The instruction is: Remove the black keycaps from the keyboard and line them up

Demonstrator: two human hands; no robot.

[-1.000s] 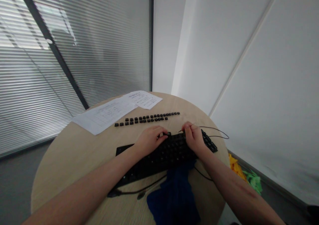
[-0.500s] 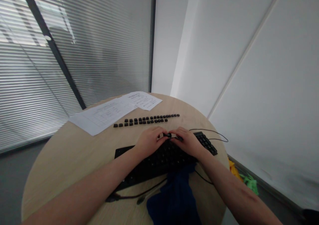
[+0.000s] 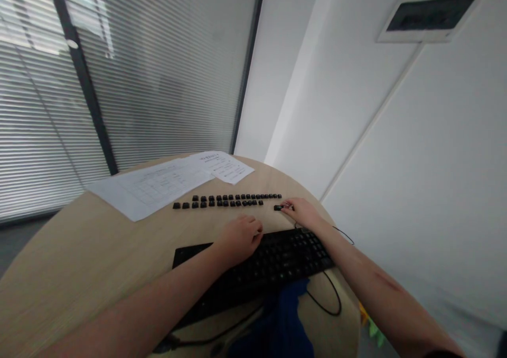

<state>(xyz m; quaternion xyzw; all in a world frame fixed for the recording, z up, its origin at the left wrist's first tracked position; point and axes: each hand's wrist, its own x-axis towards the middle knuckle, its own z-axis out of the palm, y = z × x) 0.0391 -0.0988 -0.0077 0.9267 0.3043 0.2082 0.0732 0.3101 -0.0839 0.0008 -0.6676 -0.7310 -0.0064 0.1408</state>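
Observation:
A black keyboard lies across the table in front of me. My left hand rests over its back edge with the fingers curled in; what they hold, if anything, is hidden. My right hand reaches beyond the keyboard's back right part, its fingertips pinched at a black keycap on or just above the table. A thin pale detail at those fingertips is too small to name. To the left of that keycap, several loose black keycaps stand in two rows.
Printed paper sheets lie on the round wooden table at the back left. A blue cloth hangs at the near side, beside a black cable. A white wall stands close on the right.
My hands were together over the keyboard with a small black piece between them. They have parted: the right moved forward to the table with a keycap, the left stays above the keyboard.

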